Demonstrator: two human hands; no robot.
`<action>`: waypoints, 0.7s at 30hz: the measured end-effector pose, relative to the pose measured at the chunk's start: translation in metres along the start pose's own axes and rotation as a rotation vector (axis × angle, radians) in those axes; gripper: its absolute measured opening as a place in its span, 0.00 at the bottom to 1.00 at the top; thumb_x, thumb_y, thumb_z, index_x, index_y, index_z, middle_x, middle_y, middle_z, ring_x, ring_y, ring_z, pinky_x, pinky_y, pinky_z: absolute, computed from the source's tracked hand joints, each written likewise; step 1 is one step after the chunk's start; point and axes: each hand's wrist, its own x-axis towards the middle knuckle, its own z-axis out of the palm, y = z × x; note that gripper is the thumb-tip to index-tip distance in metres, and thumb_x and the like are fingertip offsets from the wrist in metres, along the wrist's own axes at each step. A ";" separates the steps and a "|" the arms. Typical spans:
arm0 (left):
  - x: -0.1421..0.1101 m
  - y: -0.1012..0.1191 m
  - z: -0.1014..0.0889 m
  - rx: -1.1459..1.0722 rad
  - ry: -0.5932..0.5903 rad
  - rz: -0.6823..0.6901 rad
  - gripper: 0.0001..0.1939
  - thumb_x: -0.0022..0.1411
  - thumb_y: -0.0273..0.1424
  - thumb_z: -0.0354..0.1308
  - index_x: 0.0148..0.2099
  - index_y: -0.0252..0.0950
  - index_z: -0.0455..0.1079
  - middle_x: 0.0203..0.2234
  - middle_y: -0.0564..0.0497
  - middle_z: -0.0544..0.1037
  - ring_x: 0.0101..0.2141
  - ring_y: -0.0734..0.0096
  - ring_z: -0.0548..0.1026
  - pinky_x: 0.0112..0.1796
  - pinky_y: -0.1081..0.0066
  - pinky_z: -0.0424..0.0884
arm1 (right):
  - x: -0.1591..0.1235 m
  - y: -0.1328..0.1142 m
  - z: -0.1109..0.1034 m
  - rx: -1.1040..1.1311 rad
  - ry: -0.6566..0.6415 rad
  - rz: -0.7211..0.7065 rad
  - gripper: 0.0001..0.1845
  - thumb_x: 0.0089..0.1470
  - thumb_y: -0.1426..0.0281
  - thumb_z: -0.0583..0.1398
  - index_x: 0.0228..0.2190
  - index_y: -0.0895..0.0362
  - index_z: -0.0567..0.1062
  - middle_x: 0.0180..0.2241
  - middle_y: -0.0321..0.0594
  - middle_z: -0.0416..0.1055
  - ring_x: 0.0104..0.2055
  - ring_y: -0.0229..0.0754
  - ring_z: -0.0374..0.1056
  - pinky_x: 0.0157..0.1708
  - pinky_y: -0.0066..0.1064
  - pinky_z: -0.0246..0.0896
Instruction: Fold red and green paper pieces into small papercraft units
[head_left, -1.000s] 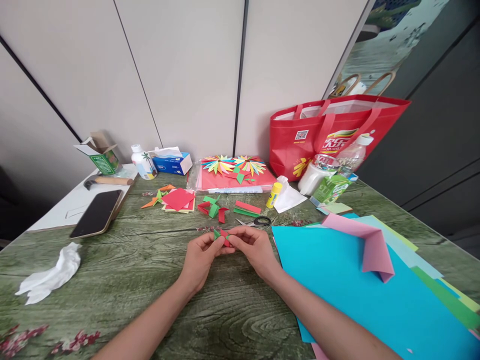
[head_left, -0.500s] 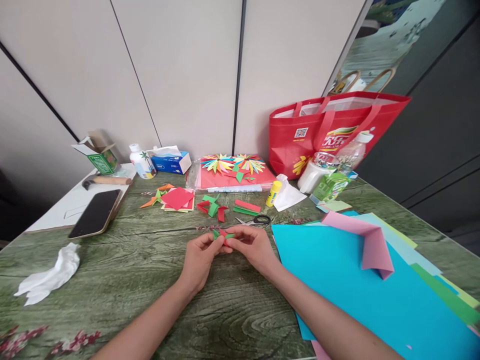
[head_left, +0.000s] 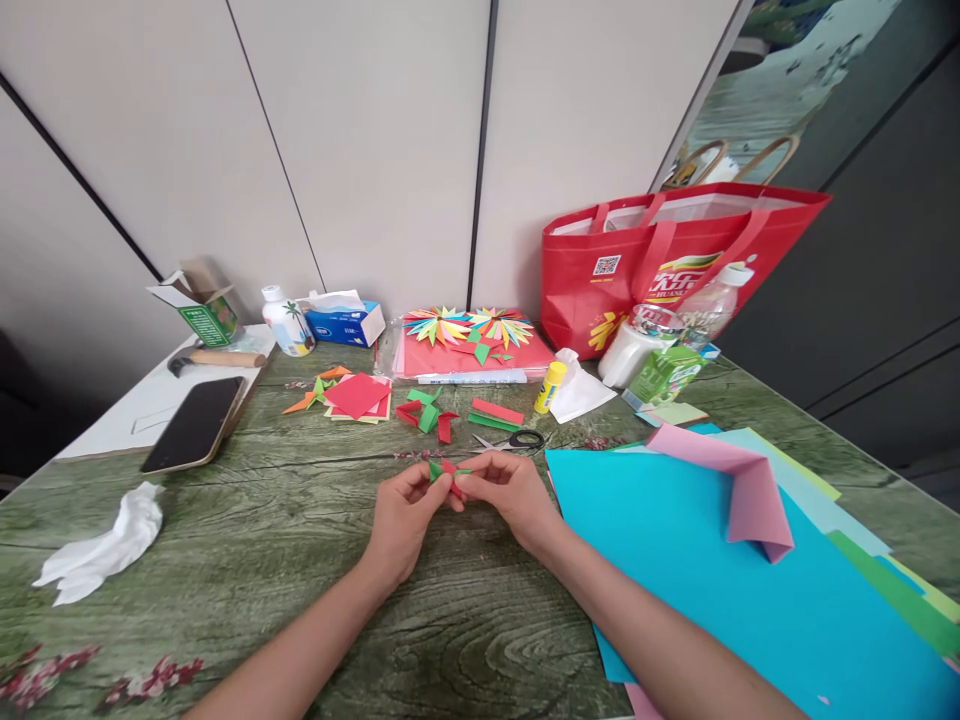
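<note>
Between my two hands is a small red and green folded paper piece [head_left: 448, 470], partly hidden by the fingers. My left hand [head_left: 405, 515] pinches its left side with thumb and fingers. On the right side, my right hand [head_left: 514, 495] grips it the same way. Just beyond lie folded red and green paper pieces [head_left: 426, 412], and red and green paper strips [head_left: 496, 412] rest to their right. Scissors [head_left: 517, 440] with black handles lie close behind my right hand. A yellow glue stick [head_left: 550, 387] stands farther back.
Large blue paper [head_left: 675, 560] with a folded pink sheet [head_left: 757, 490] covers the right side. A phone [head_left: 193, 425], a crumpled tissue [head_left: 112, 545] and a hammer-like tool [head_left: 225, 358] are at left. A red bag [head_left: 585, 280] stands behind; paper squares [head_left: 358, 397] lie mid-left.
The paper piece has turned slightly between my fingers, and both hands stay close together. The whole view has shifted a little; the things on the table have not moved.
</note>
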 end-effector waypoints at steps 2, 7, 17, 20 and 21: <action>0.000 0.001 0.000 -0.012 0.011 -0.014 0.06 0.51 0.31 0.59 0.26 0.33 0.70 0.17 0.54 0.71 0.21 0.76 0.66 0.29 0.75 0.63 | 0.002 -0.003 -0.004 -0.023 -0.035 0.024 0.12 0.33 0.65 0.67 0.21 0.60 0.75 0.19 0.35 0.72 0.22 0.34 0.65 0.27 0.30 0.62; 0.000 0.005 -0.001 0.069 0.007 -0.011 0.09 0.51 0.31 0.59 0.22 0.32 0.68 0.15 0.54 0.70 0.20 0.77 0.65 0.27 0.75 0.62 | 0.004 0.001 -0.006 -0.036 -0.034 0.105 0.16 0.33 0.61 0.67 0.19 0.60 0.73 0.19 0.35 0.71 0.22 0.34 0.64 0.26 0.29 0.62; 0.003 0.005 -0.005 0.183 -0.015 -0.080 0.10 0.50 0.33 0.58 0.21 0.33 0.68 0.13 0.55 0.70 0.18 0.76 0.66 0.25 0.76 0.62 | 0.005 0.008 -0.006 -0.045 -0.134 0.074 0.16 0.36 0.62 0.67 0.26 0.60 0.73 0.20 0.34 0.70 0.23 0.33 0.64 0.24 0.25 0.59; 0.005 0.007 -0.006 0.215 -0.067 -0.082 0.09 0.49 0.34 0.59 0.24 0.33 0.70 0.16 0.54 0.71 0.19 0.75 0.67 0.25 0.75 0.64 | 0.006 0.010 -0.007 -0.026 -0.119 0.088 0.15 0.36 0.62 0.66 0.24 0.60 0.73 0.19 0.34 0.70 0.22 0.32 0.63 0.24 0.25 0.58; 0.006 0.007 -0.006 0.223 -0.083 -0.074 0.08 0.49 0.34 0.59 0.26 0.33 0.70 0.17 0.54 0.72 0.20 0.75 0.67 0.25 0.75 0.65 | 0.006 0.011 -0.008 0.003 -0.092 0.105 0.15 0.35 0.62 0.67 0.23 0.60 0.73 0.20 0.34 0.70 0.22 0.32 0.63 0.24 0.25 0.59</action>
